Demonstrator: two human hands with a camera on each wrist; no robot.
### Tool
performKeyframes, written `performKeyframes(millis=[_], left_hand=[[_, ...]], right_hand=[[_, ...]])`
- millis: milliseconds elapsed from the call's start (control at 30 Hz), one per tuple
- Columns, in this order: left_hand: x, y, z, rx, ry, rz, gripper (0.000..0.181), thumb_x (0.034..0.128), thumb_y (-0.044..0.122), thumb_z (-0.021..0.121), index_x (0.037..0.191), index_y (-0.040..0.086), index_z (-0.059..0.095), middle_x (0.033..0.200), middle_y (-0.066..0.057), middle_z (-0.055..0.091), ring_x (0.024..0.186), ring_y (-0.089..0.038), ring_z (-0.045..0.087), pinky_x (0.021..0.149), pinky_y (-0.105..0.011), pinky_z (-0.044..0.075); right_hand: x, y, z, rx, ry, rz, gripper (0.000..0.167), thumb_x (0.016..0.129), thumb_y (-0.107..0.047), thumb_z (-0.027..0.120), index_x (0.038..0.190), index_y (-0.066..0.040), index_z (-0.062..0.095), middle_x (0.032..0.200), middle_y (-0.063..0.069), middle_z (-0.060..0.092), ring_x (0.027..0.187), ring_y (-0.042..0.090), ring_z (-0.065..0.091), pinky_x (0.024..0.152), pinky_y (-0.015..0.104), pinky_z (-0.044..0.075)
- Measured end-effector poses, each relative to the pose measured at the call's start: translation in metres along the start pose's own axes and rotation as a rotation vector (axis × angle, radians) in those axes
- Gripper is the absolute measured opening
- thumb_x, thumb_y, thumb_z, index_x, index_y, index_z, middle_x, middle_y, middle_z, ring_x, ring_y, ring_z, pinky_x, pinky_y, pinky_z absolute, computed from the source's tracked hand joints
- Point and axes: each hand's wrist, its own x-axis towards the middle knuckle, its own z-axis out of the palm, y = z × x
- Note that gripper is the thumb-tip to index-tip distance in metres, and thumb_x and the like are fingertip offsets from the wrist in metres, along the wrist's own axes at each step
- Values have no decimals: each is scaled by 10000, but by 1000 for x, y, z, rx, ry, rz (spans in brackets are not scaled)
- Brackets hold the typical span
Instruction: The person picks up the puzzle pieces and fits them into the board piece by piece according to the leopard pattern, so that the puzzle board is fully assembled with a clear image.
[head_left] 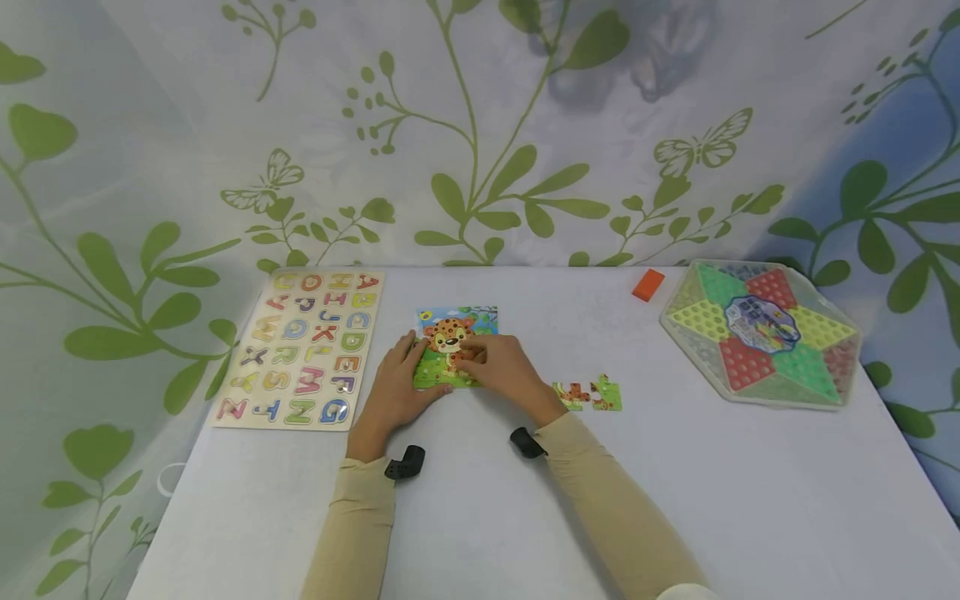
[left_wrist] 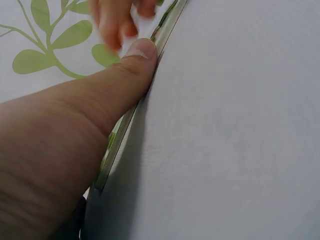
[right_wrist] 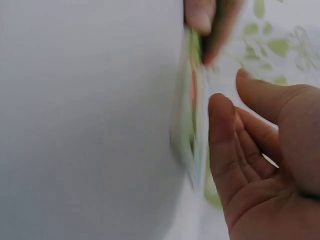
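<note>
A jigsaw puzzle (head_left: 446, 332) of a spotted leopard cub on grass lies on the white table, in the middle of the head view. My left hand (head_left: 396, 385) holds its lower left corner, fingers at the left side and thumb along the near edge. In the left wrist view that thumb (left_wrist: 125, 75) presses the board's thin edge. Over the right part of the picture is my right hand (head_left: 510, 371), covering some of it. The right wrist view shows its thumb and forefinger (right_wrist: 222, 120) apart, with no piece visible between them.
Loose puzzle pieces (head_left: 607, 395) lie right of my right hand. A wooden alphabet board (head_left: 251, 333) with knobbed letters is at the left. A hexagonal Chinese checkers set (head_left: 720, 375) and an orange block (head_left: 648, 285) sit at the right, near the leaf-patterned curtain (head_left: 510, 221).
</note>
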Motion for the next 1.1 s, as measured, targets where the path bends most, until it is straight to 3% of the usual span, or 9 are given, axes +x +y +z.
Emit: performKeyframes(millis=[100, 233, 400, 633, 867, 1100], left_hand=[[1, 1, 0, 1, -23, -18, 958, 862, 536, 768, 1593, 81, 348, 1702, -146, 207, 1561, -417, 213, 1272, -578, 213], [1, 1, 2, -5, -47, -32, 965, 868, 546, 757, 1602, 90, 329, 1710, -135, 183, 1570, -410, 189, 1278, -567, 200], [2, 1, 1, -3, -37, -28, 965, 863, 539, 766, 1600, 90, 334, 1707, -140, 191, 1569, -412, 190, 1275, -577, 203], [1, -1, 1, -14, -36, -35, 961, 866, 535, 765, 1600, 88, 335, 1709, -136, 188, 1572, -407, 185, 1278, -573, 200], [1, -1, 2, -7, -26, -33, 964, 863, 525, 772, 1597, 78, 336, 1706, -141, 193, 1569, -409, 194, 1277, -571, 204], [1, 0, 1, -12, -28, -41, 885, 920, 530, 702, 1599, 94, 339, 1706, -138, 197, 1568, -407, 198, 1278, -572, 198]], right_hand=[[-20, 19, -28, 31, 66, 29, 384, 954, -296, 736, 1271, -82, 719, 1043, 58, 762, 905, 177, 724, 727, 314, 593], [-53, 44, -68, -13, 126, 74, 400, 939, -296, 755, 1278, -87, 717, 1080, 77, 753, 944, 209, 711, 790, 369, 590], [-86, 67, -98, -67, 118, 105, 417, 902, -259, 797, 1271, -80, 721, 1055, 72, 742, 938, 211, 687, 789, 356, 561], [-104, 80, -98, -161, 39, 118, 492, 811, -243, 876, 1232, -30, 735, 949, 49, 690, 853, 168, 603, 741, 299, 506], [-105, 76, -93, -209, 25, 118, 348, 765, -200, 906, 1031, -46, 743, 883, 60, 612, 782, 168, 534, 682, 283, 447], [-104, 66, -92, -155, 40, 135, 163, 878, -204, 815, 926, -152, 668, 870, -8, 701, 805, 132, 627, 698, 279, 481]])
